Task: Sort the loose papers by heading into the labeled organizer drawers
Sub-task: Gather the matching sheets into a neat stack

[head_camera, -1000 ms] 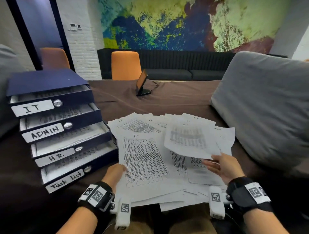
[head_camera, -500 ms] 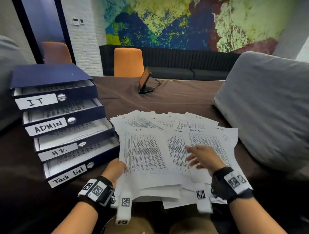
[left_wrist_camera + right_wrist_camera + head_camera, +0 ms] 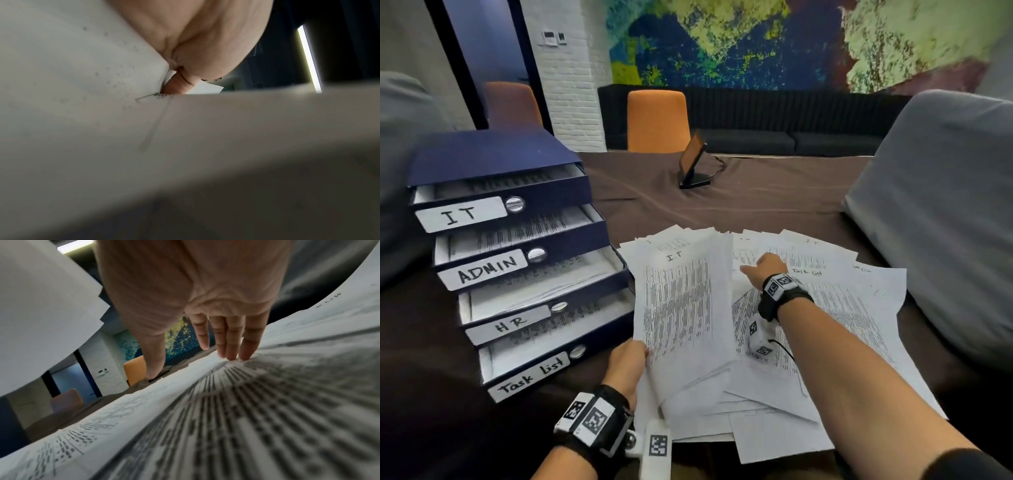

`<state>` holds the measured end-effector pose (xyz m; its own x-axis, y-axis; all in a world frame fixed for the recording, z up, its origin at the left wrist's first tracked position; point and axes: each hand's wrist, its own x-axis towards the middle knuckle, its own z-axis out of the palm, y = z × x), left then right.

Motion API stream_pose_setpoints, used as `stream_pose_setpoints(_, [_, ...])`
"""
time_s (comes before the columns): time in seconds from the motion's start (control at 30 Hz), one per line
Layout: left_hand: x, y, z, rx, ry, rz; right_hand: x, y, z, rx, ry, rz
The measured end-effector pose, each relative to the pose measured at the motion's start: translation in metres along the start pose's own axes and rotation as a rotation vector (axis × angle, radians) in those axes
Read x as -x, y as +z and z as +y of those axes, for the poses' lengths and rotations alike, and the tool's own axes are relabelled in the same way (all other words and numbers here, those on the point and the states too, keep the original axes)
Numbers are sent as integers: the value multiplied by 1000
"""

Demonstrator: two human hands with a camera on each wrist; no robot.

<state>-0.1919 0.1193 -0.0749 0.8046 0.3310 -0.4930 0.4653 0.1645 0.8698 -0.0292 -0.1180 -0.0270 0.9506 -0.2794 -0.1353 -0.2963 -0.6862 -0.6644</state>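
A white printed sheet headed "IT" [image 3: 681,308] is lifting off the spread of loose white papers [image 3: 842,325] at centre, its near-left edge being pinched by the left hand [image 3: 626,363]. The right hand [image 3: 765,269] is pressing flat, fingers [image 3: 230,344] straight, on the farther sheets. The navy four-drawer organizer [image 3: 517,260] is standing just left.

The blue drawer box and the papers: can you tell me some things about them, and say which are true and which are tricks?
1. The blue cardboard drawer organizer has four labeled drawers. True.
2. The top drawer is labeled HR. False: it reads IT.
3. The left hand holds the white printed sheet headed IT. True.
4. The right hand is a closed fist. False: its straight fingers press on the spread papers.
5. All the drawers are shut. False: all four are pulled out.
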Motion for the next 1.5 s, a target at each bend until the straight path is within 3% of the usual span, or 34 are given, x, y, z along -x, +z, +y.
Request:
stream_pose_setpoints(0.2, [-11,-3,-3,23,-36,-37,-19,21,-5,181,125,-48])
stream_pose_setpoints(0.37, [-6,-2,-2,39,-26,-73,-24,19,-11,241,4,-143])
stream_pose_setpoints(0.47, [-5,-2,-1,15,-11,-92,-31,9,3,252,10,-180])
stream_pose_setpoints(0.6, [-5,2,2,-89,53,-201,-32,-27,48,190,134,-275])
stream_pose_setpoints(0.67, [-5,5,1,-114,79,-224,-14,-55,68,42,219,-216])
stream_pose_setpoints(0.8, [-1,5,0,-159,87,-250,39,-94,103,-414,373,69])
stream_pose_setpoints(1.03, [6,-2,-1,-169,50,-242,111,-99,160,-909,439,385])
stream_pose_setpoints(1.17, [5,-5,-1,-140,20,-228,143,-88,148,-863,300,173])
stream_pose_setpoints(1.3, [-42,1,-26,3,29,-236,173,-64,114,-668,122,-32])
stream_pose_setpoints(1.4, [-5,3,-3,86,15,-326,190,-33,101,-537,33,-127])
stream_pose_setpoints(1.5, [-1,4,2,74,7,-358,204,-9,93,-449,-56,-176])
